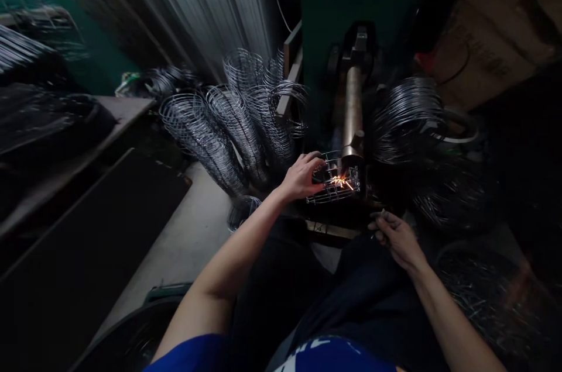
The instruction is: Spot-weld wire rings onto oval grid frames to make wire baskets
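Note:
My left hand (302, 176) grips the left side of a small wire basket (330, 192), its fingers curled over the wires. The basket lies under the end of a brass-coloured cylinder (353, 112) on a green machine (318, 21). Orange sparks (341, 181) spray from the wires just below the cylinder. To the right and nearer my body, my right hand (393, 234) is closed in a pinch around a small thin piece, too dim to name. It is apart from the basket.
Stacks of curved wire pieces (204, 141) stand left of the machine. A bundle of wire rings (408, 117) hangs at its right. A dark board (100, 220) and a round tub (136, 331) are at left. Cardboard boxes (492, 38) stand at back right.

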A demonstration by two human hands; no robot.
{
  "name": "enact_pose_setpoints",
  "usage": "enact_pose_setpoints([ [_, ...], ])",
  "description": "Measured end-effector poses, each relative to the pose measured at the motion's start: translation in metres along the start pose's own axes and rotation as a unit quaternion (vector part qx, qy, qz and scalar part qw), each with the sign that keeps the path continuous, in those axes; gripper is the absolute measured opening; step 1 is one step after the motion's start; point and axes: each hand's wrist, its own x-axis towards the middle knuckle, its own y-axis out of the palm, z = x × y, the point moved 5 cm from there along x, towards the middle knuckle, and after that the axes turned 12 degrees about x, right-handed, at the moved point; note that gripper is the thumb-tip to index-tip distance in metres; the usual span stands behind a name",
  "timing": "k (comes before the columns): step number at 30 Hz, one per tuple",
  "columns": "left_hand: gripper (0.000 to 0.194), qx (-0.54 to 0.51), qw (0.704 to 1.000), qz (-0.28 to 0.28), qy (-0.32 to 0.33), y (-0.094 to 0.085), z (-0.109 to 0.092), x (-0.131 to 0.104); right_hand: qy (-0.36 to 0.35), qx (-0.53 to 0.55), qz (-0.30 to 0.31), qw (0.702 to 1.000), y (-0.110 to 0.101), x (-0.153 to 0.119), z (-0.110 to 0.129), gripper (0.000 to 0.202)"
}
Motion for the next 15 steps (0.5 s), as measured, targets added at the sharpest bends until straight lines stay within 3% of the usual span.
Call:
enact_pose_setpoints([
  [4, 0.05, -0.021, 0.999, -0.021, 0.016, -0.007, 0.001, -0.01, 0.018, 0.02, -0.021, 0.999, -0.005, 0.003, -0.005, 0.061],
  [7, 0.06, -0.074, 0.996, -0.053, 0.004, -0.006, 0.015, -0.035, 0.021, 0.04, -0.009, 0.999, -0.014, 0.001, -0.005, 0.058],
  [11, 0.065, -0.17, 0.978, -0.088, -0.086, 0.022, 0.048, -0.07, 0.027, 0.04, -0.023, 0.999, -0.019, -0.003, -0.004, 0.057],
  [15, 0.059, -0.192, 0.969, -0.1, -0.116, 0.048, 0.06, -0.077, 0.019, 0.056, -0.01, 0.998, 0.001, -0.007, 0.004, 0.052],
])
